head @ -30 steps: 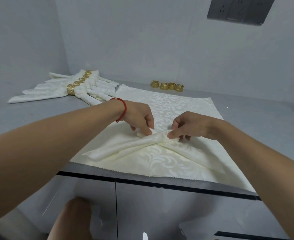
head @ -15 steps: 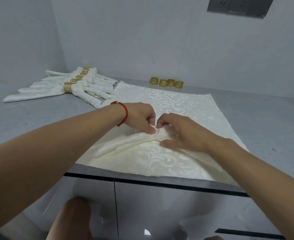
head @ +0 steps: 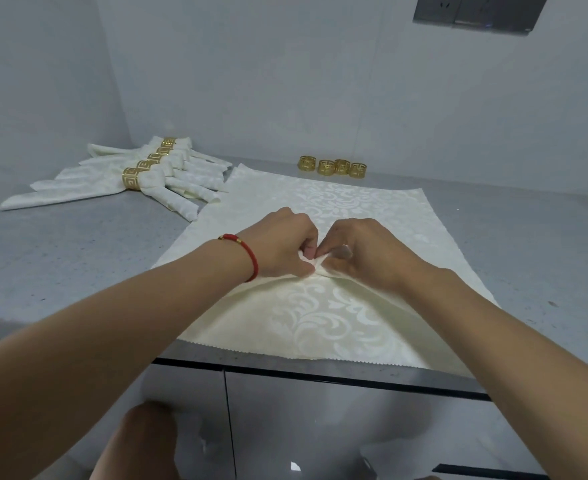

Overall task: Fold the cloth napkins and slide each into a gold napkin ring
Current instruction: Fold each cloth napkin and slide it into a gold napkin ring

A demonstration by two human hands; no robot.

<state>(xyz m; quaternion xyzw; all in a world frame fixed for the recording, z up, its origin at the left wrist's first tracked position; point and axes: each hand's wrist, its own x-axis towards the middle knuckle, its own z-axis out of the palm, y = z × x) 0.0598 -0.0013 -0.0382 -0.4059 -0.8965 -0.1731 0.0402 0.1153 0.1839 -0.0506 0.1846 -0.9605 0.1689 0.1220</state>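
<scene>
Head view, looking down: a cream damask napkin (head: 323, 317) lies spread on the grey tabletop (head: 77, 258), filling the centre of the frame, its near pinked edge almost at the tabletop's front lip. Both hands meet at the napkin's middle. The left hand (head: 282, 247), with a red cord bracelet (head: 247, 254) at the wrist, has its fingers curled and pinches a gathered fold of the cloth; the right hand (head: 365, 254) pinches the same bunch from the other side, fingertips touching the left hand's. From that pinch, two raised folds run outward toward the lower left and lower right under the forearms.

In the upper left of the frame rests a fanned row of finished napkins (head: 119, 181), each one passed through its own gold ring (head: 131, 178), the rings lined up one behind another and the cloth tails spreading to both sides. Four loose gold rings (head: 332, 166) stand in a row near the wall at upper centre, just beyond the far edge of the spread napkin; they hold no cloth. A dark socket panel (head: 476, 10) sits on the wall at upper right. Glossy cabinet fronts (head: 285, 427) show below the tabletop.
</scene>
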